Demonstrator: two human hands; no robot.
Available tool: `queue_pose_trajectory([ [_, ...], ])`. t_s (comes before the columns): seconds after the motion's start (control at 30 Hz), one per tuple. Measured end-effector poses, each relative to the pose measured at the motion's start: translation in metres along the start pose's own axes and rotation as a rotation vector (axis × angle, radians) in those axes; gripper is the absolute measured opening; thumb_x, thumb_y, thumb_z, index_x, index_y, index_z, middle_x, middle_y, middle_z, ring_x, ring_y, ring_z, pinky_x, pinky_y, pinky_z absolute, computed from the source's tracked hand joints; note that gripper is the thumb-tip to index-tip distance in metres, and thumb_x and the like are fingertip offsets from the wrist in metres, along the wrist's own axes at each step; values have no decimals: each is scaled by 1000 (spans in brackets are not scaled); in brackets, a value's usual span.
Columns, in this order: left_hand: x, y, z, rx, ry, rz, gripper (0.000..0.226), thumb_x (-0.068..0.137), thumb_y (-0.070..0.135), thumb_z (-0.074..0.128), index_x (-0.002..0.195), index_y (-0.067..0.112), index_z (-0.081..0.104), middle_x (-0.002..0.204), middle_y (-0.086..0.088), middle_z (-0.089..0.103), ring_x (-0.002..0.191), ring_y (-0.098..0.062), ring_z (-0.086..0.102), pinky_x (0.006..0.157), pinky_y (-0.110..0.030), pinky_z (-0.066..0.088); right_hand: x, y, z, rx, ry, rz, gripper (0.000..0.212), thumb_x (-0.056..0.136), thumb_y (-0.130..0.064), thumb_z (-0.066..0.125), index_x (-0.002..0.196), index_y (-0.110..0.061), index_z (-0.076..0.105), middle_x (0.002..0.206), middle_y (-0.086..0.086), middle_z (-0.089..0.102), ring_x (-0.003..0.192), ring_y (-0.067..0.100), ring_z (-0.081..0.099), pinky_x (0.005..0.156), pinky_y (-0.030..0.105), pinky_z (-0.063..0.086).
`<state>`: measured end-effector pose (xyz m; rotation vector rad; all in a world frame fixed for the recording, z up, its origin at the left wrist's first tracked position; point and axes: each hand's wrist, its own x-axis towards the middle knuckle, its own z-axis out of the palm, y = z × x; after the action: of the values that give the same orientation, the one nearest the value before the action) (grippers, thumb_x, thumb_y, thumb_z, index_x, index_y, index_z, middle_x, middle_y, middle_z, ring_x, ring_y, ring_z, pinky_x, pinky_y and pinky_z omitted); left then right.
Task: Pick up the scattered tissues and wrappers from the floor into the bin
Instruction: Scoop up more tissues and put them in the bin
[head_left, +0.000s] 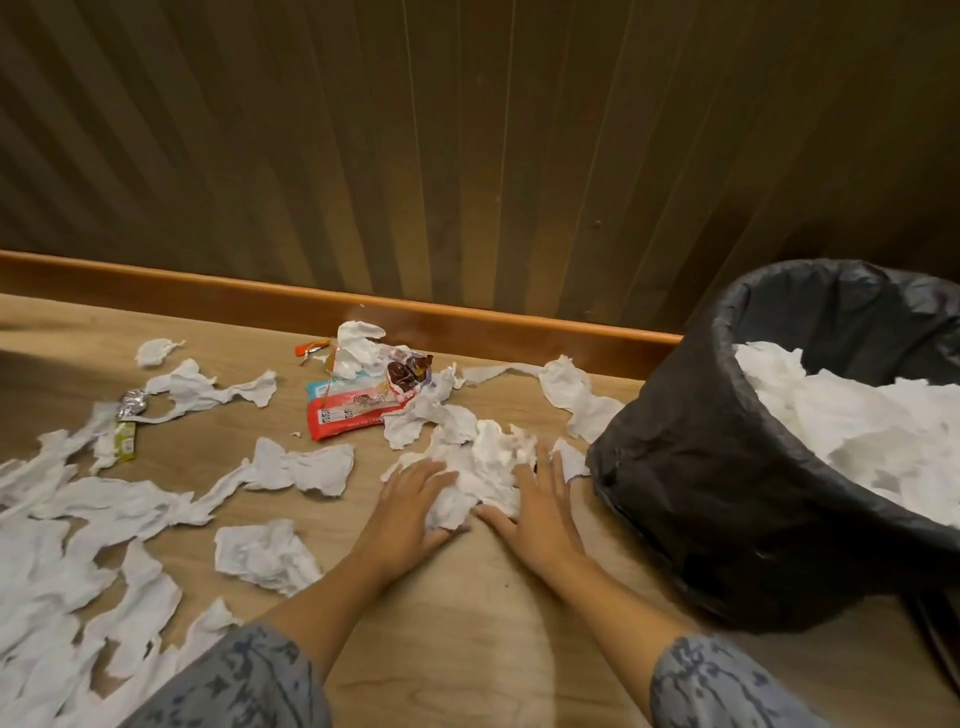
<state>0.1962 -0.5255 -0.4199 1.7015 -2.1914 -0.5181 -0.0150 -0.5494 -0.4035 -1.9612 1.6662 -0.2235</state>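
- A light wooden floor (467, 649) is seen from above, with a wall of dark ribbed brown panelling (467, 130) behind it and an orange-brown wooden skirting board (208, 286) along the wall's foot.
- The left hand (410, 506) is laid palm down on the floor, fingers spread, pressed against the left edge of a crumpled heap of white tissue (483, 467).
- The right hand (537, 506) is laid palm down against the right edge of the same heap, fingers spread and thumb pointing inward.
- The heap is bracketed between the two hands; neither hand is closed around it, and it rests on the floor.
- Both forearms are bare, with blue-grey patterned sleeves (249, 680) seen at the bottom edge.
- A round bin lined with a black plastic bag (727, 493) stands just right of the right hand, tilted in the wide view, and white tissue (857, 421) is already piled inside it.
- Many torn strips of white tissue (78, 545) are scattered over the left part of the floor, with a crumpled piece (265, 556) just left of the left forearm.
- A flat red and white plastic wrapper (348, 410) lies beyond the hands, near the skirting board, with a brown and purple sweet wrapper (410, 371) touching its far end.
- A small orange wrapper (311, 348) lies just left of these, close to the skirting.
- A crinkled silver foil wrapper (132, 405) lies far left, with a small green and yellow packet (125, 439) just in front of it.
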Motion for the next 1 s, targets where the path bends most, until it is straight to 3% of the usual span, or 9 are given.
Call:
queue_pose_trajectory([
  [0.13,-38,-9,11,-157,171,-3,20,77,27,59,97,24,59,100,4,52,95,-11,45,82,-25,39,-38,24,24,197,299,-109,39,88,-38,68,116,-11,65,136,3,48,132,19,40,108,16,28],
  [0.27,-58,-15,2,-134,179,7,14,73,30,56,70,28,43,74,13,42,70,-5,36,60,-23,24,-80,26,34,303,463,-65,16,72,3,69,67,-5,57,87,-1,48,86,15,50,76,8,34],
  [0.4,-63,-6,-13,-247,210,-213,30,63,9,72,73,22,47,82,6,44,71,-8,45,60,-25,39,-108,21,27,462,548,129,25,72,8,62,82,-13,53,88,-2,49,81,9,48,70,12,36],
  [0.47,-59,4,-21,-210,218,-305,40,60,6,73,92,16,51,111,-1,45,97,-18,51,76,-33,50,-111,23,17,474,561,159,41,72,13,56,102,-14,60,105,-2,55,96,11,52,83,17,40],
  [0.57,-56,13,-27,-67,119,-347,61,60,13,75,110,28,44,154,-1,14,135,-23,25,81,-36,51,-103,26,10,389,476,119,58,67,16,50,109,-19,69,128,-2,54,122,15,43,100,25,35],
  [0.67,-59,15,-21,6,-9,-281,56,65,17,72,113,32,46,160,4,5,141,-21,17,77,-33,52,-101,22,12,281,352,112,41,72,2,51,97,-22,74,137,1,50,131,19,34,110,32,26],
  [0.8,-67,18,-6,-108,44,-155,39,70,18,73,108,18,61,133,-2,49,123,-19,38,100,-36,41,-120,22,35,129,272,27,35,87,-32,37,107,-23,65,147,5,40,145,26,16,117,43,16],
  [0.93,-80,16,0,-194,41,-95,22,72,25,80,76,18,60,81,12,50,80,-9,46,69,-27,38,-137,23,51,165,250,-128,21,91,-20,52,111,-19,59,140,5,43,140,12,23,112,38,33],
  [1.0,-81,17,-3,-288,104,-169,30,71,23,82,65,18,53,69,9,48,67,-8,47,60,-26,35,-135,24,52,209,267,-197,42,81,1,57,117,-21,62,131,2,46,130,9,34,106,34,39],
])
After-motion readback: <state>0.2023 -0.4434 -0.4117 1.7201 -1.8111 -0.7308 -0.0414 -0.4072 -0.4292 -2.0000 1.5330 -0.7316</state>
